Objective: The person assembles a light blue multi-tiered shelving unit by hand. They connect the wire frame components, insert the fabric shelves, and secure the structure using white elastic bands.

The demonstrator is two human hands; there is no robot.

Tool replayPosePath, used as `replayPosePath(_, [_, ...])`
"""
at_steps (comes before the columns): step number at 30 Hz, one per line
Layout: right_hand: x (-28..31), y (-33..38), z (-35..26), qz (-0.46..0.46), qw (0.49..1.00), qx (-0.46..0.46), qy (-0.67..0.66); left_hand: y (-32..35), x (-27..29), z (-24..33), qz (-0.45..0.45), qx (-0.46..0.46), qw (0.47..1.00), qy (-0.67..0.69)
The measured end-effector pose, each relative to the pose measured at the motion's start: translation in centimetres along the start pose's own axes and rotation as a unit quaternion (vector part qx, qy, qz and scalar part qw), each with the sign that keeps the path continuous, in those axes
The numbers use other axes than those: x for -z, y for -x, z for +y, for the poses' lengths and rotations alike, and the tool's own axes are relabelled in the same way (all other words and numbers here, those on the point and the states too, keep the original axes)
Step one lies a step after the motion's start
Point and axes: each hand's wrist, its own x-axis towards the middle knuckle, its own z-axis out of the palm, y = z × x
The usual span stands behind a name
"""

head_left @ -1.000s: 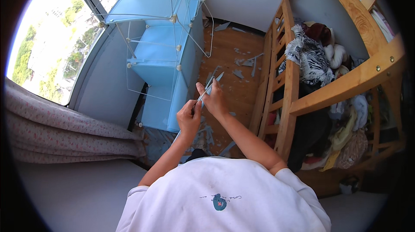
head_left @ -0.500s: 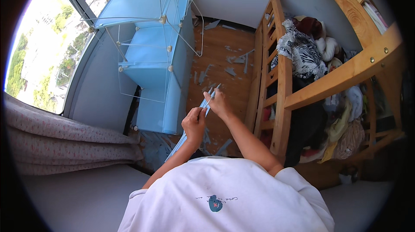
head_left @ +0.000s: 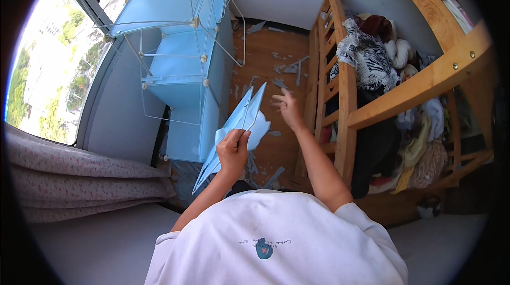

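Note:
My left hand [head_left: 232, 149] is closed on the near edge of a light blue plastic panel [head_left: 226, 135] with a thin wire frame. The panel is held tilted in front of me, and a torn, ragged flap [head_left: 259, 130] sticks out on its right side. To the right of the panel, apart from it, my right hand [head_left: 289, 109] hangs with its fingers spread and slightly blurred. Nothing shows in that hand.
A blue cube shelf [head_left: 180, 62] with wire frames and white joints stands at the left, beside the window. Pale scraps [head_left: 291, 67] litter the wooden floor [head_left: 265, 99]. At the right, a wooden bed frame [head_left: 348, 99] holds piled clothes [head_left: 372, 67]. A curtain [head_left: 79, 179] hangs at left.
The panel has turned from nearly edge-on to show its face and torn flap. My right hand has left it and moved to the right, its fingers opening.

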Motion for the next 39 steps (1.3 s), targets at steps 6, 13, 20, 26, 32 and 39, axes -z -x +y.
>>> replayPosePath(6, [-1.9,0.3,0.2,0.029,0.997,-0.019,0.07,-1.2,0.0,-0.5,0.042,0.029,0.999,-0.009])
replayPosePath(13, [-4.9,5.2,-4.3,0.01,0.993,-0.103,-0.056,-0.7,-0.7,-1.1,0.054,0.045,0.997,-0.029])
replayPosePath(20, [-5.4,3.6,-0.3,0.072,0.994,0.029,-0.074,2.4,-3.2,-1.8,-0.02,0.006,1.0,0.002])
replayPosePath(26, [-4.5,3.0,1.2,0.085,0.98,0.04,0.173,2.6,-2.6,-0.8,-0.02,-0.01,1.0,-0.013])
replayPosePath(32, [-4.1,1.5,2.4,0.099,0.965,0.081,0.227,2.4,-2.1,-1.3,-0.013,-0.014,1.0,-0.014])
replayPosePath(39, [-2.4,1.5,1.9,-0.004,0.954,0.12,0.275,2.6,-1.8,-0.7,-0.037,0.0,0.999,0.022])
